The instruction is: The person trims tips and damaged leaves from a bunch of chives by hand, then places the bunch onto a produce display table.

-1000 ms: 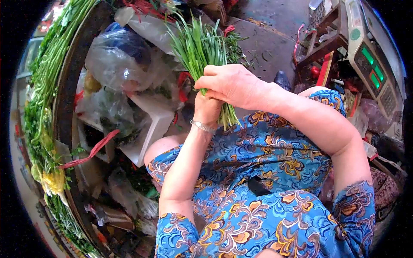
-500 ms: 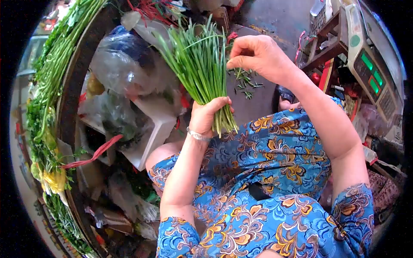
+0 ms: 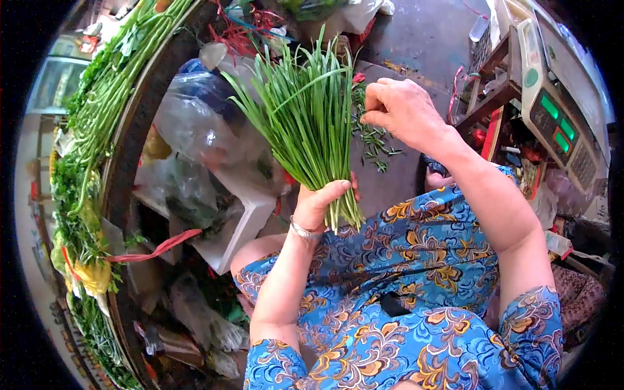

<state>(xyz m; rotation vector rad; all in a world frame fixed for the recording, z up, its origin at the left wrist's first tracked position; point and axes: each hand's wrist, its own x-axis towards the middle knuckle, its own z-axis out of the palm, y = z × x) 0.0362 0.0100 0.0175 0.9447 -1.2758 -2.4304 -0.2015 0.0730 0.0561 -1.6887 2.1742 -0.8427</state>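
Note:
My left hand (image 3: pixel 317 204) is wrapped around the lower stems of a bunch of garlic chives (image 3: pixel 309 123). The green leaves fan out up and to the left, while the pale cut ends stick out below the hand, above my lap. To the right of the bunch, a small gap away from it, is my right hand (image 3: pixel 411 116) with thumb and fingertips pinched together. Whatever is between those fingertips, if anything, is too small to make out. Short green trimmings (image 3: pixel 376 146) lie scattered on the dark surface beneath the right hand.
Plastic bags (image 3: pixel 195 117) and a white foam piece (image 3: pixel 250 221) crowd the left side. Leafy greens (image 3: pixel 107 123) line a curved ledge (image 3: pixel 127 146). A scale with green digits (image 3: pixel 552 107) stands at right near a wooden frame (image 3: pixel 491 84). Red string (image 3: pixel 244 29) lies at the top.
The whole view has shifted, so the bunch and both hands sit lower. My right hand has drawn slightly away from the bunch's right edge. The left hand keeps its hold.

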